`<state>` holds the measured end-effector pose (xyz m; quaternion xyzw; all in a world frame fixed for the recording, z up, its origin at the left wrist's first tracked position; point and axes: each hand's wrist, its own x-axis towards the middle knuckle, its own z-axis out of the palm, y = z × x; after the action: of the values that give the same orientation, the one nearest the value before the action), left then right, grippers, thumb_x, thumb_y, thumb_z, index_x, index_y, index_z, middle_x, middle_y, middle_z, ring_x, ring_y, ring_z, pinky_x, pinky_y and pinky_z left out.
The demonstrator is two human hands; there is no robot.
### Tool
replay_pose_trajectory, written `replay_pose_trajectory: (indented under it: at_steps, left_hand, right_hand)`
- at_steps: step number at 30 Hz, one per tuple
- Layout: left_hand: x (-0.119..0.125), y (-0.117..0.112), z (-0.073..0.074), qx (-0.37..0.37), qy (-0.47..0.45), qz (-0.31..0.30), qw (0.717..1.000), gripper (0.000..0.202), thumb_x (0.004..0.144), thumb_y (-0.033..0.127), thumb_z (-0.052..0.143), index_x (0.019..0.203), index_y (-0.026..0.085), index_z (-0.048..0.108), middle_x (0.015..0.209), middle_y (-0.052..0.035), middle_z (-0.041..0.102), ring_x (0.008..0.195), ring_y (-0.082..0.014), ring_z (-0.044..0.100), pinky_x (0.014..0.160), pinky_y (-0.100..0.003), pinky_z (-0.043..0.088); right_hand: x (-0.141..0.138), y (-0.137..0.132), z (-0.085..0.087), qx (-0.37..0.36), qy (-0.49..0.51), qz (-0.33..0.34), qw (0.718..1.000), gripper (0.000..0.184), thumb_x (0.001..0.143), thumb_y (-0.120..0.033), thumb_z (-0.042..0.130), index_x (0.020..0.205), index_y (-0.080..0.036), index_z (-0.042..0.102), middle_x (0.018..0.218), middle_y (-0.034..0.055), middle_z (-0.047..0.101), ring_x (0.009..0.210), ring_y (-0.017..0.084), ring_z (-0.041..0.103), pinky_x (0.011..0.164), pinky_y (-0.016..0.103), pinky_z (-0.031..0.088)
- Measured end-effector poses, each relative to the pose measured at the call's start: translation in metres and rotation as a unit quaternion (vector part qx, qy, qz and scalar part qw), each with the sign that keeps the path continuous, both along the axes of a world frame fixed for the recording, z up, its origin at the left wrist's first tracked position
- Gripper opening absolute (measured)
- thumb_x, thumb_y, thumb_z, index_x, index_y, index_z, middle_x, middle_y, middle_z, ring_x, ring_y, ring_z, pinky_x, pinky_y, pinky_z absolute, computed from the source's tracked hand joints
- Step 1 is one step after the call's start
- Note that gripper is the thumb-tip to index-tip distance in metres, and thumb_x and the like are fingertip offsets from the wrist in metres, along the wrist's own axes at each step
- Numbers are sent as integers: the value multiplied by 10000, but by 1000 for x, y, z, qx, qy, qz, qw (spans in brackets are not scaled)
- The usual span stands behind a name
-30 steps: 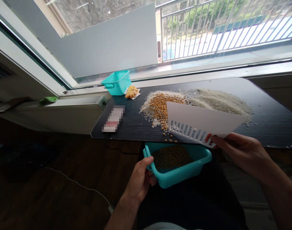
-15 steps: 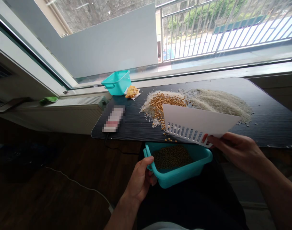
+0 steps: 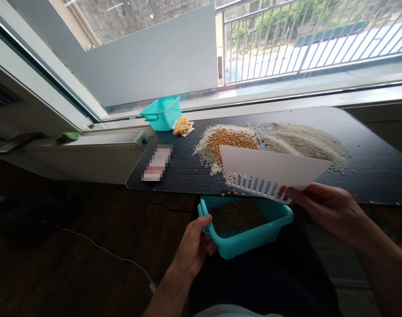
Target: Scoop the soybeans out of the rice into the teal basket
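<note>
The left hand (image 3: 192, 246) grips a teal tub (image 3: 250, 248) of dark beans (image 3: 237, 216) at the table's (image 3: 375, 163) near edge. The right hand (image 3: 331, 211) holds a slotted white sheet (image 3: 273, 165) before yellow beans (image 3: 234, 138) and rice (image 3: 306, 140); a second tub (image 3: 167, 119) stands by the window (image 3: 161, 72).

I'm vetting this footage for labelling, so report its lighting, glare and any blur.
Head view: daylight bleaches the scene beyond the railing; head view: the floor and the beans in the near basket sit in heavy shade; head view: a slim object on the table is pixelated past reading.
</note>
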<state>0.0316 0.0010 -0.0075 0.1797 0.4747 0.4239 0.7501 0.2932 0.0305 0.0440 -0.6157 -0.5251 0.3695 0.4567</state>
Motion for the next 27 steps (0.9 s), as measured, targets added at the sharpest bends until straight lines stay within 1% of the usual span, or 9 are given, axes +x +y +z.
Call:
replay_pose_trajectory:
  at_steps: [4,9,12,20,23,27]
  left_hand:
    - [0,0,0,-4,-1,0,1000,380,655,408,693,499,174,438,395,77,380,316,-54,372,338,-184,246]
    - [0,0,0,-8,4,1,1000,388,644,419,698,497,175,435,396,74,382,319,-55,374,338,-186,238]
    - [0,0,0,-10,2,0,1000,387,640,415,702,498,176,434,397,76,379,319,-54,370,339,-187,236]
    - [-1,0,1,-4,-1,-4,1000,385,649,414,697,497,174,437,398,76,381,318,-52,368,340,-188,241]
    - [0,0,2,-9,2,0,1000,381,643,417,698,503,176,439,394,78,377,319,-54,367,342,-190,242]
    - [1,0,1,-12,5,-5,1000,392,635,422,703,497,177,430,394,79,373,320,-53,365,344,-193,243]
  right_hand:
    - [3,-5,2,-3,5,-8,1000,389,483,-528,752,729,-227,759,718,30,742,648,210,666,669,328,563]
    - [6,-10,3,-11,-3,-42,999,350,447,-519,764,670,-249,755,668,16,735,621,201,664,650,302,558]
    - [5,-12,2,-18,-6,-38,999,352,433,-545,755,632,-254,750,643,18,729,604,202,659,628,300,556]
    - [8,-13,1,-19,2,-51,999,371,410,-562,760,634,-267,748,650,12,730,604,207,658,641,314,554]
    - [6,-14,3,-21,-2,-44,999,367,415,-564,758,611,-254,745,634,20,726,603,217,656,635,325,554]
    - [3,-15,3,-26,3,-20,999,335,448,-519,765,635,-240,755,661,29,732,632,221,659,649,322,550]
